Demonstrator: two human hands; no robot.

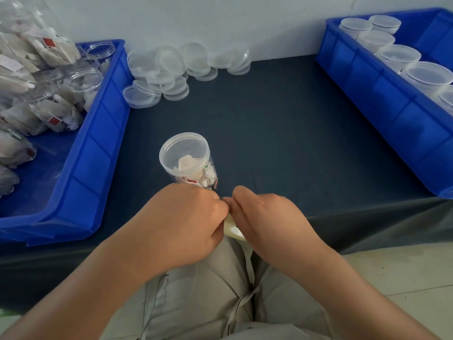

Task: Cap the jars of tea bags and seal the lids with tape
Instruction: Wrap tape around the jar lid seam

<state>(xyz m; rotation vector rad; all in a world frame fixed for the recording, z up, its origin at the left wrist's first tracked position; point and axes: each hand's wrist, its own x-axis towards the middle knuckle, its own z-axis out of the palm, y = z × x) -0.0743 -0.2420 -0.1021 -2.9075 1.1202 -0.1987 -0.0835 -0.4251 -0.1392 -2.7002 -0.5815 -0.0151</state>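
At the front edge of the dark tabletop [282,143], a person's left hand [181,222] and right hand [267,222] meet fingertip to fingertip, both with fingers curled. The right hand's fingers curl over a pale roll of tape [231,230] that shows between the two hands; what the left fingers pinch cannot be told. Just behind the left hand stands a clear jar of tea bags [187,165], upright with its lid [183,150] on. Loose lids [171,72] are heaped along the back edge. A blue bin [98,148] on the left side holds open jars [83,79] of tea bags; a second blue bin [382,99] at the right holds capped jars [426,74].
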